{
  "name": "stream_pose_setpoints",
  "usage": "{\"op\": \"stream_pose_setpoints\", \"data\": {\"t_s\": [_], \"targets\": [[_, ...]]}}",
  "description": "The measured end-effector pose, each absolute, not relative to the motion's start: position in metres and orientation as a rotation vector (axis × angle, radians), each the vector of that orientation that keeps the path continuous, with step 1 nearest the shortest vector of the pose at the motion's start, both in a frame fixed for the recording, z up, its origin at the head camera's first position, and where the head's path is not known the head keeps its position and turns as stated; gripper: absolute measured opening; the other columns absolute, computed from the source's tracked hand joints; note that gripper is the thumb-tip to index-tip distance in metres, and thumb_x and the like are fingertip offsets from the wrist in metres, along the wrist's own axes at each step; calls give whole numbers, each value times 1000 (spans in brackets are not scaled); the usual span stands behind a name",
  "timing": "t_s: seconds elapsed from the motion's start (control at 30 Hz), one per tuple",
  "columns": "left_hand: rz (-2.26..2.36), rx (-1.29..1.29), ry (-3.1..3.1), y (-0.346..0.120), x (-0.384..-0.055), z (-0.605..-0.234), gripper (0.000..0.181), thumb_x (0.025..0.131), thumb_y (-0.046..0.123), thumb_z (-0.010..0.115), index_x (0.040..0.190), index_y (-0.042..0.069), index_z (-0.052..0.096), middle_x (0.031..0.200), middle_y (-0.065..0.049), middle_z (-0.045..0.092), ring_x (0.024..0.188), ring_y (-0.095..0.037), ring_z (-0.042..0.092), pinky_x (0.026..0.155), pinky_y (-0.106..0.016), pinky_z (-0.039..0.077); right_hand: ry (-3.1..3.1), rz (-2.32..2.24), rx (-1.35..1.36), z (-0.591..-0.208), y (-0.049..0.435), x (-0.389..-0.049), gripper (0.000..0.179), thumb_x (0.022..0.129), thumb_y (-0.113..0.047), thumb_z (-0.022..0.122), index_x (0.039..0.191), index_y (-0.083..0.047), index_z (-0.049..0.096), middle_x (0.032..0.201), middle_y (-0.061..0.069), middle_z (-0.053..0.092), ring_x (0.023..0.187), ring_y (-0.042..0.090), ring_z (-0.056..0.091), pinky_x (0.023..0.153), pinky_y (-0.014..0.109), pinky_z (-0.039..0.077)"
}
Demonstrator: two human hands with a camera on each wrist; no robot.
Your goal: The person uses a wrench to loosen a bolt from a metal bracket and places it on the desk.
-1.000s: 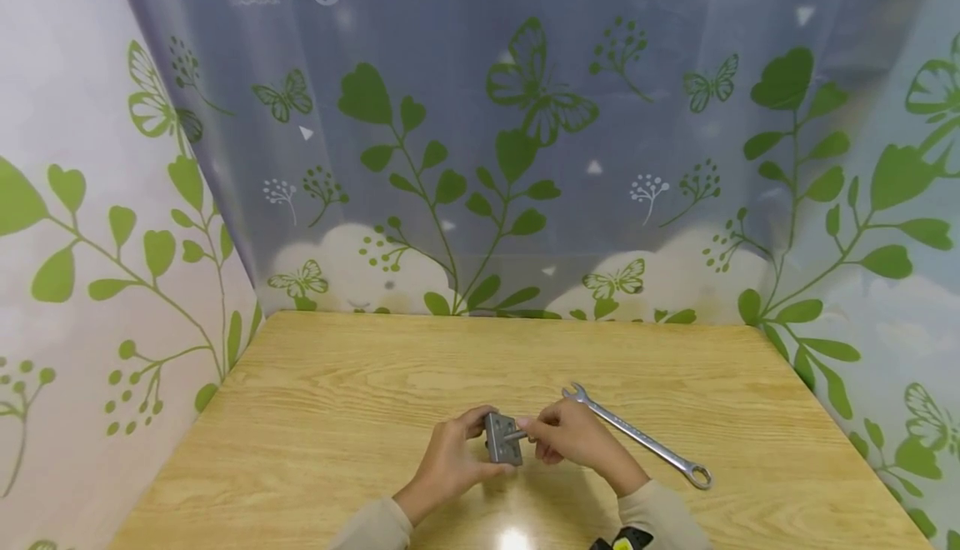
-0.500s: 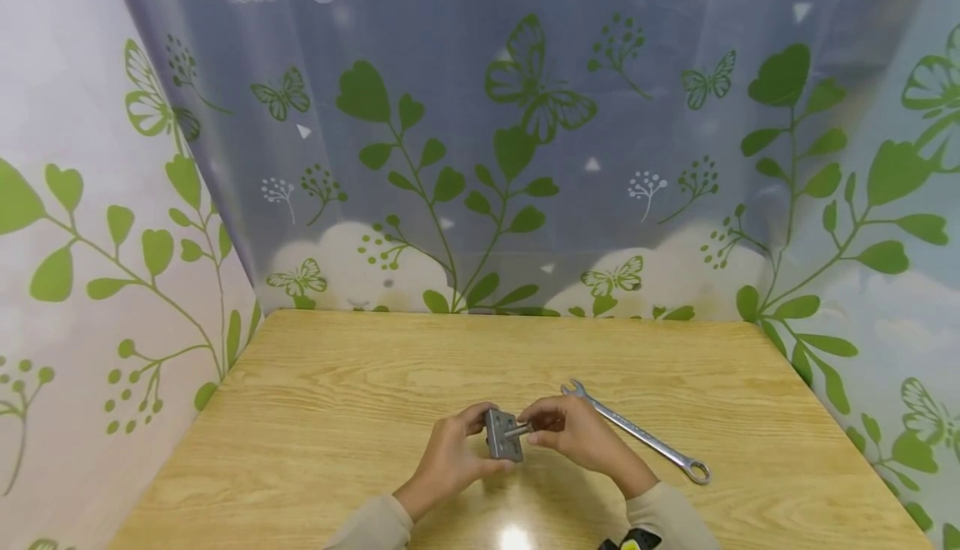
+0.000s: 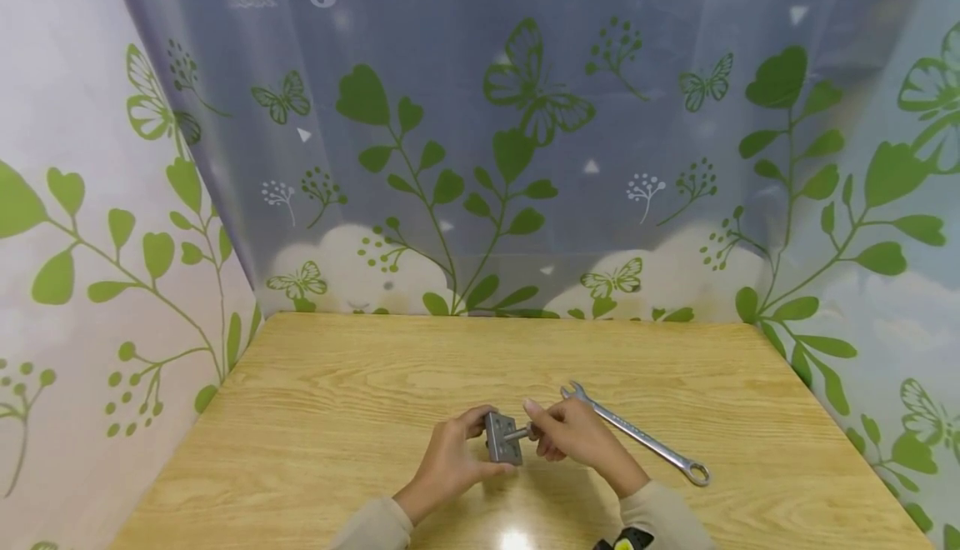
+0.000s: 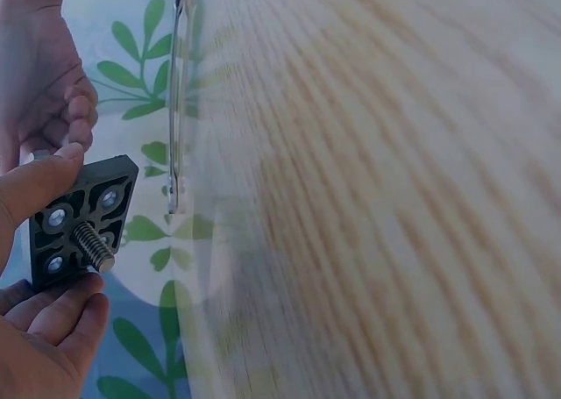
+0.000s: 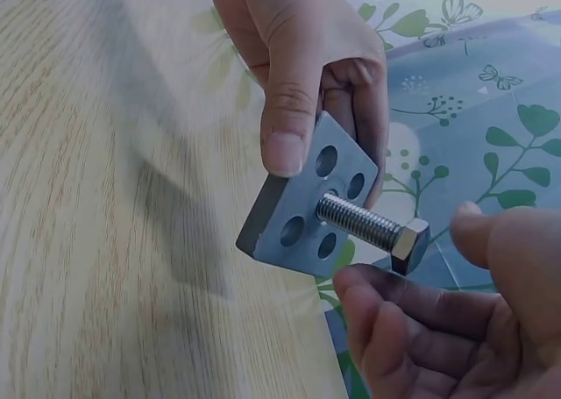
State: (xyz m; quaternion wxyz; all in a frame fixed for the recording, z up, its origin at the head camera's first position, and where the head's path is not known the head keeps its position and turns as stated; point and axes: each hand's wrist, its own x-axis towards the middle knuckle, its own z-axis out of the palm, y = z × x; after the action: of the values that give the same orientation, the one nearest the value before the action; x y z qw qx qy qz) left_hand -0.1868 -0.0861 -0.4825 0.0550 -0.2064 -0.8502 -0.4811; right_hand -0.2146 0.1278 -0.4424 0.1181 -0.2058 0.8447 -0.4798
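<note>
Between its thumb and fingers, my left hand [image 3: 450, 458] grips the edges of a square grey plate [image 5: 307, 210] with several round holes. A silver hex bolt [image 5: 359, 224] runs through the plate's middle. Its threaded end sticks out of the dark ribbed back [image 4: 95, 245] in the left wrist view. On the head side, a length of thread shows between plate and bolt head [image 5: 409, 245]. Next to that head is my right hand [image 3: 581, 437], its thumb [image 5: 473, 232] lifted apart from it. The right forefinger [image 5: 386, 289] lies just below the head, the other fingers loosely bent.
A long combination wrench [image 3: 637, 435] lies slantwise on the wood-grain table [image 3: 337, 383], just beyond and right of my right hand. Printed curtains [image 3: 450, 158] with leaves and butterflies stand around the table's back and sides.
My right fingers and thumb were at the bolt head and have shifted round it; the thumb is now raised off it. The left hand and plate stay about where they were.
</note>
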Motion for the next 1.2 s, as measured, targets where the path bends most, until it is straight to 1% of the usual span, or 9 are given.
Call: {"op": "stream_pose_setpoints", "data": {"t_s": [0.07, 0.13, 0.3, 0.43, 0.6, 0.83, 0.97, 1.07, 1.2], "targets": [[-1464, -626, -2584, -86, -187, -482, 71, 66, 16, 88, 125, -5, 55, 116, -19, 66, 103, -33, 66, 89, -41, 55, 2496, -1365, -615, -443, 127, -214, 53, 99, -41, 51, 74, 2, 69, 59, 6, 65, 53, 26, 64, 51, 40, 58], [-1471, -628, -2582, -87, -186, -482, 71, 66, 17, 88, 125, -5, 56, 116, -19, 66, 104, -33, 66, 89, -41, 55, 2504, -1346, -641, -443, 127, -215, 44, 97, -37, 56, 77, 0, 70, 61, 6, 65, 55, 26, 64, 52, 42, 57], [-1467, -627, -2579, -87, -187, -484, 70, 65, 18, 89, 124, -4, 56, 116, -18, 67, 103, -33, 67, 89, -42, 55, 2540, -1310, -803, -443, 128, -215, 17, 88, -20, 70, 96, -5, 71, 84, 5, 70, 72, 20, 66, 62, 28, 57], [-1470, -620, -2572, -88, -187, -485, 70, 65, 18, 89, 123, -5, 56, 115, -17, 67, 102, -32, 67, 89, -41, 55, 2504, -1355, -905, -441, 129, -214, 18, 85, -6, 71, 102, -3, 71, 99, 9, 71, 87, 24, 67, 74, 25, 57], [-1476, -621, -2562, -88, -187, -483, 69, 65, 16, 89, 123, -3, 57, 116, -17, 67, 103, -32, 67, 89, -41, 55, 2465, -1398, -897, -438, 130, -213, 19, 85, -2, 70, 104, -3, 71, 104, 11, 70, 90, 26, 66, 76, 28, 58], [-1477, -617, -2572, -88, -188, -485, 68, 65, 15, 89, 123, -4, 57, 115, -17, 67, 102, -32, 67, 89, -41, 55, 2464, -1387, -911, -442, 130, -214, 19, 85, -3, 70, 104, -3, 70, 101, 9, 70, 86, 26, 66, 72, 23, 56], [-1477, -627, -2573, -88, -189, -486, 68, 66, 14, 89, 123, -4, 57, 115, -17, 67, 103, -33, 67, 88, -41, 55, 2482, -1330, -939, -445, 130, -215, 24, 88, -14, 69, 109, -3, 69, 101, 9, 69, 84, 19, 65, 71, 23, 55], [-1472, -629, -2574, -88, -188, -486, 68, 65, 14, 89, 123, -4, 57, 115, -19, 67, 103, -34, 66, 88, -40, 55, 2461, -1309, -909, -446, 130, -216, 32, 94, -25, 62, 112, 1, 66, 102, 12, 69, 84, 20, 66, 71, 25, 56], [-1455, -623, -2579, -88, -188, -486, 69, 65, 16, 89, 123, -3, 57, 114, -19, 67, 102, -34, 67, 87, -39, 56, 2447, -1317, -807, -447, 129, -216, 44, 101, -33, 49, 98, 6, 68, 84, 15, 69, 72, 29, 67, 61, 29, 58]]}}
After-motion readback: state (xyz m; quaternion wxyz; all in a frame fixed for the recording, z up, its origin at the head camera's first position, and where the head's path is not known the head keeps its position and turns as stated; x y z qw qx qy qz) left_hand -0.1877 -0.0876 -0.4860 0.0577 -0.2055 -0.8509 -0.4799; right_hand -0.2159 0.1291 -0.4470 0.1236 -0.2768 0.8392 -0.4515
